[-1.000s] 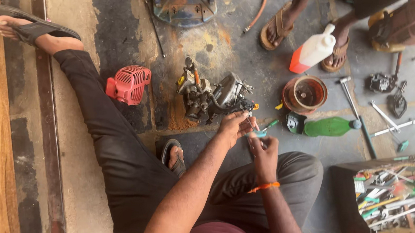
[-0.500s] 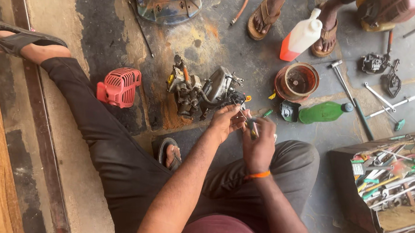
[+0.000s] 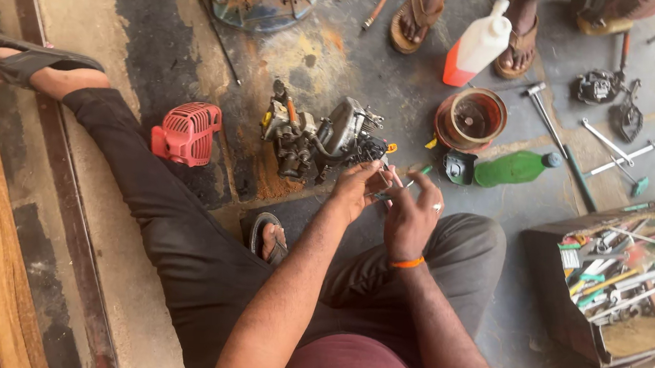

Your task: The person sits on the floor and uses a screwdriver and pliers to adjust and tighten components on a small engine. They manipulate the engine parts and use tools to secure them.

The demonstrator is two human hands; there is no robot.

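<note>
Both hands pinched a thin rod [image 3: 408, 183]: left hand [image 3: 358, 190], right hand [image 3: 411, 217], just near of the engine [image 3: 323, 139]. We judged steadying wrists on knees wise.

Setting: informal small-engine repair workshop, work done seated on an oil-stained concrete floor [image 3: 161, 34] — evidence: stripped engine [image 3: 323, 137], red engine cover [image 3: 187, 133], open toolbox [image 3: 612, 288] crammed with hand tools, loose wrenches [image 3: 614, 150], oil bottles [image 3: 478, 45] close by.
</note>
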